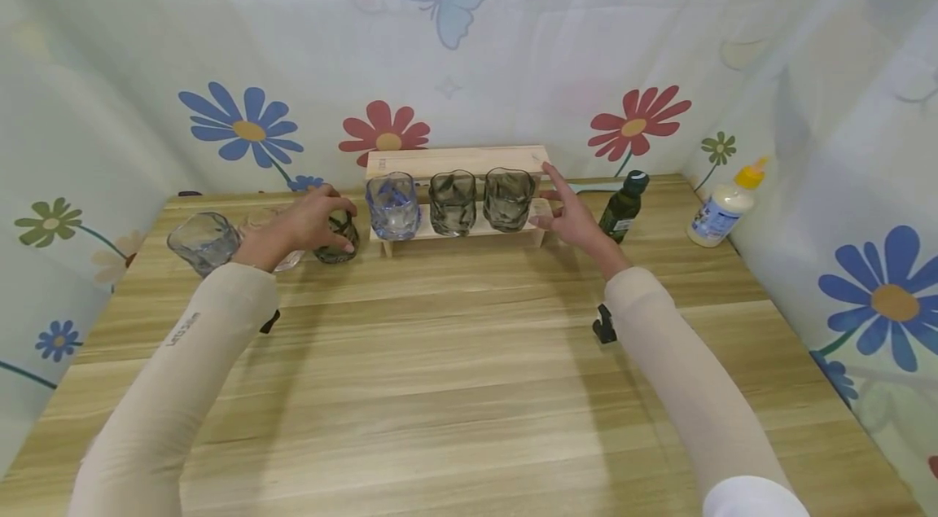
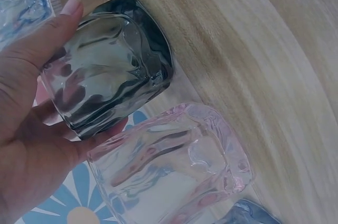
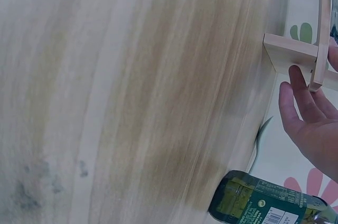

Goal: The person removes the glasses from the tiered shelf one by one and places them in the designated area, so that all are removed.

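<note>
My left hand (image 1: 299,225) holds a dark grey-green tumbler (image 2: 108,71) at the left of the wooden stand, thumb on one side and fingers on the other. Close beside it in the left wrist view is a pale pink glass (image 2: 174,163), partly hidden by my arm in the head view. The two-step wooden stand (image 1: 454,161) carries a blue-tinted glass (image 1: 393,212) and two smoky glasses (image 1: 452,212) on its lower step. At the stand's right end, my right hand (image 1: 579,224) grips the board, its thumb and fingers on opposite sides.
A bluish-grey glass (image 1: 205,244) stands at the far left. Right of the stand is a dark green bottle (image 1: 621,208), then a white bottle with a yellow nozzle (image 1: 721,212). Small black clips (image 1: 604,326) lie near the forearms. A patterned curtain (image 1: 469,77) backs the table.
</note>
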{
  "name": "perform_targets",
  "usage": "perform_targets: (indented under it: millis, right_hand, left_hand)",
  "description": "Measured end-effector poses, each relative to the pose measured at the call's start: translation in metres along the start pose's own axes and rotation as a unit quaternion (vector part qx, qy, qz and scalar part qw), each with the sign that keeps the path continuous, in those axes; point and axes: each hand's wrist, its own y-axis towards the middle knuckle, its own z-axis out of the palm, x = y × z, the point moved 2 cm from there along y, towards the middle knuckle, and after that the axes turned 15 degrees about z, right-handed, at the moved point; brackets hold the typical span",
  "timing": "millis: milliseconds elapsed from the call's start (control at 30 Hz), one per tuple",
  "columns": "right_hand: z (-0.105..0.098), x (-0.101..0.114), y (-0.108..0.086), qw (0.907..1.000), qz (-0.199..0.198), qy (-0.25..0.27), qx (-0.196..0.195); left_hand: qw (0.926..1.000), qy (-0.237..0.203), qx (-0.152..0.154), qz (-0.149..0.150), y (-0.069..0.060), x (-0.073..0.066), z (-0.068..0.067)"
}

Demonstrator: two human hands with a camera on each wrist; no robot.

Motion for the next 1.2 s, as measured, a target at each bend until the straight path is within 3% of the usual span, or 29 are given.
perform_targets:
  millis: [400,567,800,967,1200]
  right_hand:
    - [0.000,0.001,-0.001,1.0000,0.003,0.005,0.003]
    - [0.001,0.000,-0.001,1.0000,0.007,0.005,0.003]
    - [0.001,0.000,-0.001,1.0000,0.003,0.003,0.006]
    - [0.001,0.002,-0.002,1.0000,0.001,0.000,0.001]
    - [0.001,0.002,-0.002,1.0000,0.003,-0.004,-0.001]
  left_hand:
    - [1.0000,-0.003,-0.005,0.003,-0.001,-0.003,-0.003]
    - [0.9997,0.010,-0.022,0.009,-0.003,-0.011,-0.013]
    - [0.9995,0.009,-0.029,-0.006,-0.007,-0.018,-0.027]
    - [0.9984,0.002,-0.054,0.014,-0.006,-0.023,-0.034]
    - [0.9959,0.036,-0.075,0.035,0.005,-0.043,-0.040]
